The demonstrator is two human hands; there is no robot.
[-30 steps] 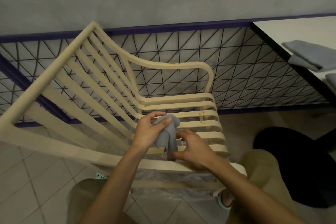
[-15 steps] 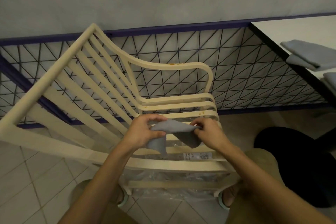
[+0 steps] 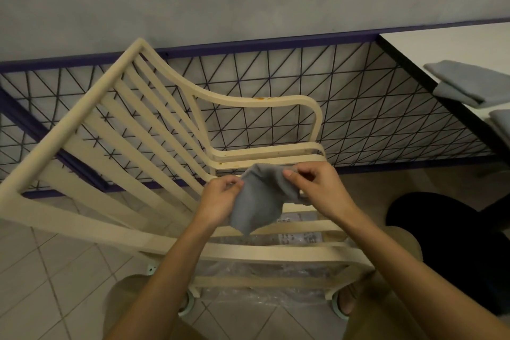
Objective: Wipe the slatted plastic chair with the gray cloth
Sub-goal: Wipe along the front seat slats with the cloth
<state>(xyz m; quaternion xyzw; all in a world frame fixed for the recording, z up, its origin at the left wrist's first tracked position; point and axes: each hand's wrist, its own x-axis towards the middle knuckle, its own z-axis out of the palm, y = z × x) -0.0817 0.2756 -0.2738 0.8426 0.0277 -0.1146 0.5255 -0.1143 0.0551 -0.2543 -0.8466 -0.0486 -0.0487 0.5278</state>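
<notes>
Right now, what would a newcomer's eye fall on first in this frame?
The gray cloth at centre draws the eye, stretched between the left hand and right hand, each pinching an edge over the seat slats. Around them the cream slatted chair fills the left and middle, its backrest to the left. On the white table at far right lie folded gray cloths.

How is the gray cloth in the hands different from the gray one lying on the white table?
The held gray cloth is crumpled and dangles over the chair seat; the folded cloth lies flat on the table. The left hand and right hand pinch the gray cloth; nothing touches the folded cloth. Both are gray.
</notes>
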